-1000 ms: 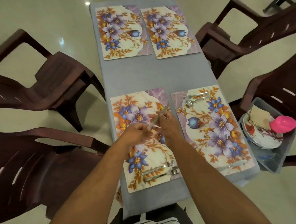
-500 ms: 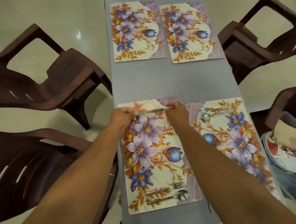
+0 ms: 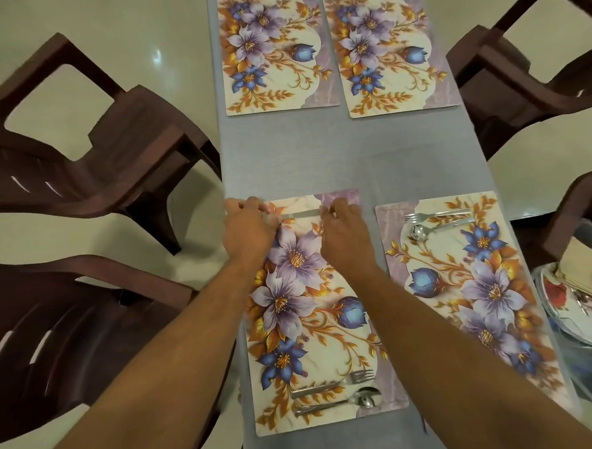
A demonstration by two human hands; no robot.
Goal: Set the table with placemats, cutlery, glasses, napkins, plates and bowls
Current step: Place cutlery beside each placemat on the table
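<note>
A steel knife [image 3: 301, 214] lies flat across the far end of the near-left floral placemat [image 3: 314, 329]. My left hand [image 3: 248, 228] pinches its handle end and my right hand [image 3: 344, 227] pinches its blade end. A fork [image 3: 334, 384] and a spoon [image 3: 338, 403] lie at this mat's near end. The near-right placemat [image 3: 469, 290] carries a fork [image 3: 436, 214] and a spoon [image 3: 438, 225] at its far end. Two bare floral placemats [image 3: 275, 50] [image 3: 386, 48] lie at the far end of the grey table [image 3: 352, 152].
Dark brown plastic chairs stand at the left [image 3: 88, 156] [image 3: 70, 325] and right [image 3: 527, 75]. At the right edge a clear tub [image 3: 590, 373] on a chair holds floral plates [image 3: 566, 309], folded napkins [image 3: 581, 264] and something pink.
Both hands carried the knife from mid-air above the mat's middle to its far end and turned it crosswise, flat on the mat. The camera moved closer.
</note>
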